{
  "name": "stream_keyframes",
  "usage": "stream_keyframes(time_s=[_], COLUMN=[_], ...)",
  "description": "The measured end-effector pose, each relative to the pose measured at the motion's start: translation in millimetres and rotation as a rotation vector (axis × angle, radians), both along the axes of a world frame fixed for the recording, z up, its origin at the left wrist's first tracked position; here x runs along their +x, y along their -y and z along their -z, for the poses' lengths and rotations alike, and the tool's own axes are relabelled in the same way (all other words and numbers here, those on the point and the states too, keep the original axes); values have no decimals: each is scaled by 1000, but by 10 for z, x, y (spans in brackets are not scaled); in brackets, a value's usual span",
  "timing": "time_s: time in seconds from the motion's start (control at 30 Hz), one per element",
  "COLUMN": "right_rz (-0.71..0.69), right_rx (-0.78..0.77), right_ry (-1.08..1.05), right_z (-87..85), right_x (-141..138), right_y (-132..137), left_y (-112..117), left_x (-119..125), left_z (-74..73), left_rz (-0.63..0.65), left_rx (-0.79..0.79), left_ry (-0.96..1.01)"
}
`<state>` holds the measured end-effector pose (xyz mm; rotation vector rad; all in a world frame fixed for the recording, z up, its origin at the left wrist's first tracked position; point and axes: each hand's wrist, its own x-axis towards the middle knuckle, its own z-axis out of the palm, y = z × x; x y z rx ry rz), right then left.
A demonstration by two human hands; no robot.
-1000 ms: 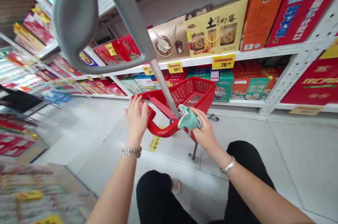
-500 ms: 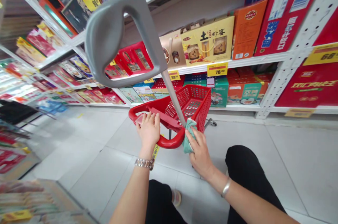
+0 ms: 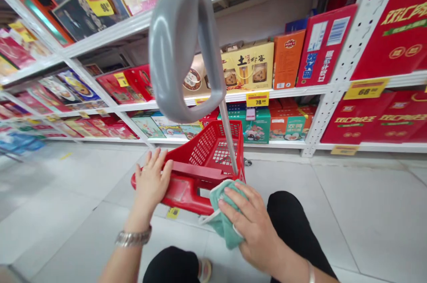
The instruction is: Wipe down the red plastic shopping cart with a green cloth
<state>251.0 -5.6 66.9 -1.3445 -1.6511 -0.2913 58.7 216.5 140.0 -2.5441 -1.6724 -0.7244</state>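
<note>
A red rolling shopping basket (image 3: 187, 192) with perforated sides stands on the floor in front of me, tilted in the view. My left hand (image 3: 151, 178) lies over the left end of its thick red front bar, fingers stretched and somewhat apart. A folded green cloth (image 3: 222, 225) with a white edge is in my right hand (image 3: 251, 220), pressed against the right end of that bar. From the basket's right side rises a metal rod (image 3: 228, 136). It carries a large grey loop handle (image 3: 170, 51), close to the camera and touched by neither hand.
White shelving (image 3: 267, 94) packed with boxed goods runs behind the basket, with an upright post (image 3: 347, 56) at the right. Yellow price tags (image 3: 257, 99) hang along its edges. My knees (image 3: 287, 212) bend beside the basket over the pale tiled floor (image 3: 347, 212).
My view has come closer and swung right. In it, the basket's bar and my left hand sit lower and further left. The cloth is now spread wider over the bar's right end.
</note>
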Motion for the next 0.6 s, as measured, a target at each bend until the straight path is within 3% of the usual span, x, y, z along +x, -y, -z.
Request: stream_keyframes(time_s=[0.1,0.2,0.37,0.47,0.6], right_rz=[-11,-28,139,270,338], right_rx=[-55,-98,-13,39,97], right_ry=[-61,-160,-244,-176,-39], right_z=[-4,1,55,83,82], right_x=[126,230,196,107,0], right_y=[-61,-147,-297,-329,-344], left_y=[-311,-385,-184,-17,226], left_x=[-208,-281,-139,-26,74], left_z=[11,77,114,95,77], left_rz=[19,92,-37,-163,-263], left_rx=[-193,-252,-272,-268,-303], left_ry=[-167,-320,-286,-204,-155])
